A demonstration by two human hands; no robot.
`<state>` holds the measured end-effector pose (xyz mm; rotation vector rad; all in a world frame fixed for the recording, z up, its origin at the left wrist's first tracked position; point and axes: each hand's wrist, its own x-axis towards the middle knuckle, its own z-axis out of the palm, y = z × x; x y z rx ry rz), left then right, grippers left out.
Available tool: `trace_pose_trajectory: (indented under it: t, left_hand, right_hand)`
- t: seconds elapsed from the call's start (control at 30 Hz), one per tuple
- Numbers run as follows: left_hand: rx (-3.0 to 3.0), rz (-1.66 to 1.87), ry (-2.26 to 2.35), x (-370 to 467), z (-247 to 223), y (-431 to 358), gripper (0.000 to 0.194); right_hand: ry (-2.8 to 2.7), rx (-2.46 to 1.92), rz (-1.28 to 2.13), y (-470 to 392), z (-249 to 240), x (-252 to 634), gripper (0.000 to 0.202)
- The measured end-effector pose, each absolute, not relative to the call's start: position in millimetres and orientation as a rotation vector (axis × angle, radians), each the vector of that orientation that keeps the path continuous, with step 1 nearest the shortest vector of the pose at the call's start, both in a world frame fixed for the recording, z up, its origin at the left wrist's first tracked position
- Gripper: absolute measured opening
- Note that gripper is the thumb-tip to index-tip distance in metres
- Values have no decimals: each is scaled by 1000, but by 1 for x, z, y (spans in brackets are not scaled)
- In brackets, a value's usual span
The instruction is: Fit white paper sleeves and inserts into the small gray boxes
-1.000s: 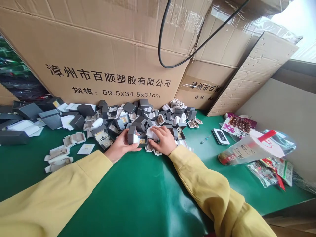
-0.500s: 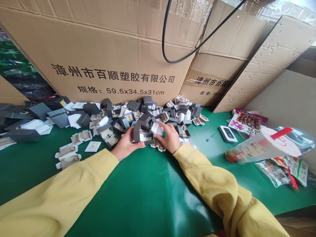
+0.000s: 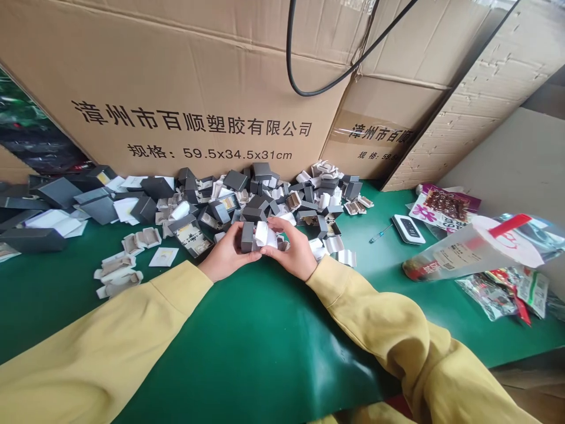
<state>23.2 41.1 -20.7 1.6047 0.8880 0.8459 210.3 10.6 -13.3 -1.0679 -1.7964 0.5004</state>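
My left hand (image 3: 227,254) holds a small dark grey box (image 3: 248,237) with its lid raised, fingers behind it and thumb along the front. My right hand (image 3: 295,249) pinches a white folded insert (image 3: 265,234) at the box's opening, and the two hands nearly touch. How deep the insert sits is hidden by the fingers. Behind them lies a heap of grey boxes (image 3: 236,180) and white inserts. An open box with a patterned inside (image 3: 192,237) lies beside my left hand.
Loose inserts (image 3: 118,266) and a square card (image 3: 163,257) lie on the green table (image 3: 247,353) at left. To the right are a small white device (image 3: 408,229), a tilted plastic cup (image 3: 468,250) and snack packets (image 3: 488,294). Large cartons (image 3: 198,76) stand behind; a black cable (image 3: 289,59) hangs down.
My right hand has moved left with the white insert, bringing it to the grey box. My left hand still holds the box. The view has shifted slightly.
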Motion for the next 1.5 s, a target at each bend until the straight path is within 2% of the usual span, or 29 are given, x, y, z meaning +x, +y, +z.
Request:
trace_pose_trajectory:
  t: [0.2, 0.43, 0.6, 0.83, 0.97, 1.17, 1.3, 1.5]
  left_hand:
    - [1617, 818, 878, 25, -20, 40, 55]
    - [1583, 870, 877, 26, -23, 41, 57]
    - [1579, 873, 911, 26, -23, 41, 57]
    - [1582, 861, 903, 30, -22, 39, 56]
    - [1584, 881, 898, 30, -25, 40, 57]
    - [1588, 903, 874, 27, -26, 41, 56]
    - [1594, 899, 864, 27, -25, 41, 58]
    - [1586, 911, 884, 28, -21, 39, 59]
  right_hand:
    - [-1619, -921, 800, 17, -23, 209, 62]
    - [-1636, -874, 935, 21, -29, 209, 44]
    - [-1575, -888, 959, 22, -28, 209, 48]
    - [-1296, -772, 1202, 23, -22, 204, 53]
    - [-1337, -822, 1149, 23, -24, 204, 51]
    - [-1563, -988, 880, 21, -30, 213, 49]
    - [-1570, -1022, 904, 23, -31, 217, 53]
    - [-1219, -829, 1272, 31, -26, 220, 71]
